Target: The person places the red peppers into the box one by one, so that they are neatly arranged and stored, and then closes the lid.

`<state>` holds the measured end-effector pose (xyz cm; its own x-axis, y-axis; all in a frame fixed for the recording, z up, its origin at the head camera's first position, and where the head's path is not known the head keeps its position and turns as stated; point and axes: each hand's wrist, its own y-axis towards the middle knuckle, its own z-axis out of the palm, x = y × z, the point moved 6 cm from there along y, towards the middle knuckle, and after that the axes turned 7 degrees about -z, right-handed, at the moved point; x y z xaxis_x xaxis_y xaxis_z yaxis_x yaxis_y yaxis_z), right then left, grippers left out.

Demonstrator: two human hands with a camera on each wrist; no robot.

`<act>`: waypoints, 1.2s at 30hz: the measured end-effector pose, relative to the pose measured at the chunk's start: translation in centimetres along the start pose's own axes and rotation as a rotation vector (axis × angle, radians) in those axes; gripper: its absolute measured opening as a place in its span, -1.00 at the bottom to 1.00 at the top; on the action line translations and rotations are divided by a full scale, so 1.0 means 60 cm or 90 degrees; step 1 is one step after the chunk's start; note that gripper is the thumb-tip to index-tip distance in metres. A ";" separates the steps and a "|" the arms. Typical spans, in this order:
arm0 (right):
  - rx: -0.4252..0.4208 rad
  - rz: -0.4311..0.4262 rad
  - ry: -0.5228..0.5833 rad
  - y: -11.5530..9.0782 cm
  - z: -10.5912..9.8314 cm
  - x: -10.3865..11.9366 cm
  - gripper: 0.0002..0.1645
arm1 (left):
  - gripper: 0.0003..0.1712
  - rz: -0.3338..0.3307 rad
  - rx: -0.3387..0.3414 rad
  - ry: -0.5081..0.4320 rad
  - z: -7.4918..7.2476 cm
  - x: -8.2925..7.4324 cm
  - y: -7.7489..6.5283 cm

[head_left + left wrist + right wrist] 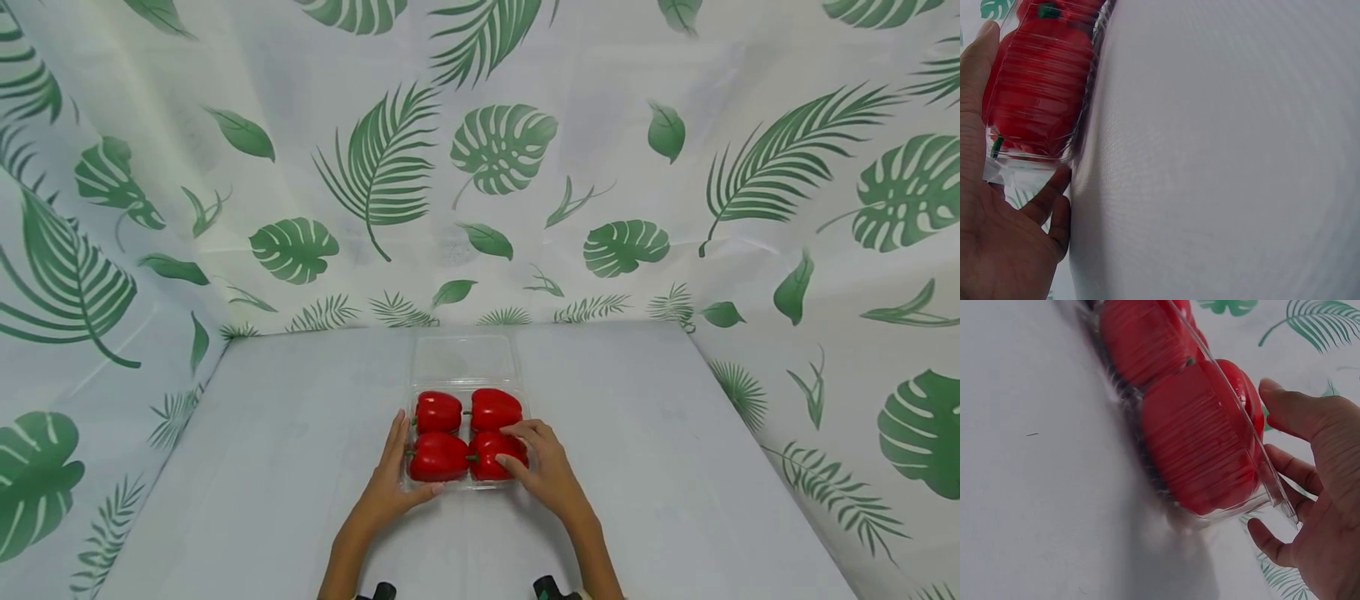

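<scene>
A clear plastic clamshell container [478, 486] lies on the table with its lid [463, 358] folded back. Several red bell peppers sit in it in two rows, among them the near left pepper [438, 457] and the near right pepper [487, 455]. My left hand [392, 487] touches the container's near left corner, fingers straight along the left side and thumb at the front wall. Over the near right pepper my right hand [546, 467] spreads its thumb and forefinger. In the right wrist view, the other fingers [1300, 472] are beside the container's side wall.
The white table [637, 417] stretches out around the container. Behind it and at both sides hang white sheets with green leaf prints [504, 150]. Two dark wrist-camera parts [547, 587] show at the bottom edge.
</scene>
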<state>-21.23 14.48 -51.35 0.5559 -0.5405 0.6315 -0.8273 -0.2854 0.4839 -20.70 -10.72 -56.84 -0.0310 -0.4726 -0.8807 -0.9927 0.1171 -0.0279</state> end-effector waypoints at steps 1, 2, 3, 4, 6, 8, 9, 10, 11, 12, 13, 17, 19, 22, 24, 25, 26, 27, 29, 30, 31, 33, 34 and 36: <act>-0.008 0.000 0.007 0.001 -0.001 -0.001 -0.54 | 0.35 0.000 0.000 -0.001 0.000 0.000 0.000; -0.015 0.000 0.015 0.003 -0.003 -0.003 -0.55 | 0.35 0.001 0.000 -0.003 0.000 0.000 0.000; -0.021 0.003 0.024 0.004 -0.005 -0.004 -0.57 | 0.35 0.000 0.000 -0.004 0.000 -0.001 0.000; -0.028 0.007 0.034 0.006 -0.006 -0.006 -0.59 | 0.35 0.000 -0.001 -0.003 -0.001 -0.001 0.000; -0.039 0.019 0.058 0.009 -0.010 -0.010 -0.62 | 0.35 0.000 0.000 -0.002 -0.001 -0.001 0.001; -0.046 0.038 0.079 0.011 -0.011 -0.016 -0.64 | 0.34 -0.002 0.000 -0.002 -0.001 -0.001 0.000; -0.048 0.051 0.091 0.013 -0.012 -0.020 -0.65 | 0.34 -0.004 0.000 -0.001 -0.001 -0.001 -0.001; -0.050 0.066 0.104 0.014 -0.014 -0.025 -0.66 | 0.34 -0.005 0.000 -0.001 -0.001 0.000 -0.001; -0.050 0.086 0.118 0.016 -0.015 -0.030 -0.66 | 0.34 -0.007 0.001 0.000 -0.001 0.000 -0.002; -0.049 0.104 0.130 0.018 -0.016 -0.035 -0.66 | 0.35 -0.010 0.001 0.000 -0.001 0.000 -0.002; -0.048 0.124 0.143 0.021 -0.018 -0.040 -0.66 | 0.35 -0.012 0.000 0.000 -0.001 0.000 -0.003; -0.050 0.206 0.189 0.036 -0.028 -0.062 -0.63 | 0.33 -0.018 0.007 -0.003 -0.001 -0.001 -0.003; -0.063 0.241 0.202 0.046 -0.034 -0.073 -0.63 | 0.32 -0.015 0.010 -0.007 -0.002 -0.003 -0.003; -0.097 0.294 0.225 0.059 -0.043 -0.095 -0.65 | 0.31 -0.012 0.011 -0.007 -0.002 -0.004 -0.002; -0.124 0.331 0.245 0.067 -0.049 -0.109 -0.66 | 0.32 -0.012 0.010 -0.004 -0.001 -0.003 -0.001; -0.135 0.351 0.258 0.071 -0.051 -0.115 -0.66 | 0.32 -0.012 0.010 -0.001 -0.001 -0.002 -0.001; -0.143 0.372 0.270 0.074 -0.051 -0.122 -0.64 | 0.32 -0.013 0.010 0.000 -0.001 -0.002 0.000; -0.150 0.394 0.285 0.078 -0.052 -0.127 -0.62 | 0.32 -0.013 0.009 0.001 -0.001 -0.001 0.000; -0.150 0.438 0.312 0.085 -0.050 -0.138 -0.55 | 0.32 -0.013 0.010 0.001 0.000 -0.001 0.000; -0.144 0.461 0.324 0.088 -0.049 -0.144 -0.52 | 0.32 -0.013 0.011 0.001 0.000 0.000 0.001; -0.135 0.481 0.335 0.091 -0.047 -0.149 -0.48 | 0.32 -0.014 0.012 0.001 0.000 0.000 0.001; -0.110 0.512 0.358 0.097 -0.042 -0.158 -0.41 | 0.32 -0.015 0.013 -0.001 0.000 0.000 0.001; -0.096 0.525 0.367 0.100 -0.040 -0.162 -0.38 | 0.33 -0.016 0.013 0.000 0.000 -0.001 0.001; -0.068 0.543 0.383 0.107 -0.035 -0.170 -0.37 | 0.33 -0.019 0.015 0.004 0.000 -0.001 0.001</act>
<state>-32.03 19.84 -53.43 -0.2347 -0.0390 0.9713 -0.9687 0.0930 -0.2303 -20.74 -10.72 -56.79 -0.0024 -0.4810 -0.8767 -0.9903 0.1231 -0.0648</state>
